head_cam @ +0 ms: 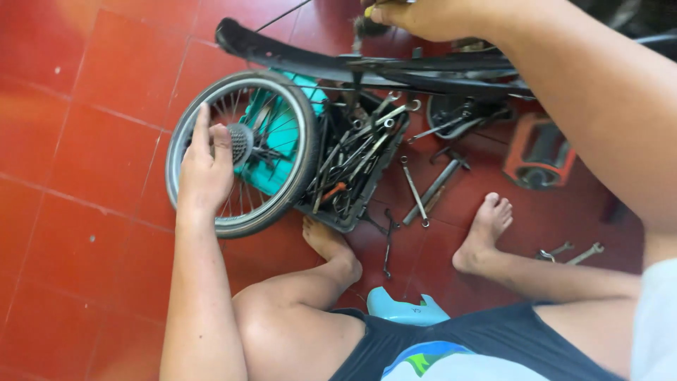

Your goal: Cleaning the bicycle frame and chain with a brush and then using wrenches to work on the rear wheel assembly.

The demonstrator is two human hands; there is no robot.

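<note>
Bare knees and a pale blue stool [405, 308] at six o'clock. Left hand [204, 166] clasps the small bicycle wheel [243, 152] at nine o'clock; right hand [423, 15], twelve o'clock, grip unclear, above black mudguard [296, 56].

Bare floor [92, 85] left; tool tray [352, 166] crowds right.

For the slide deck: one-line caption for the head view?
Left hand grips a small spoked bicycle wheel beside a black tray of wrenches; right hand works above a black mudguard.
</note>
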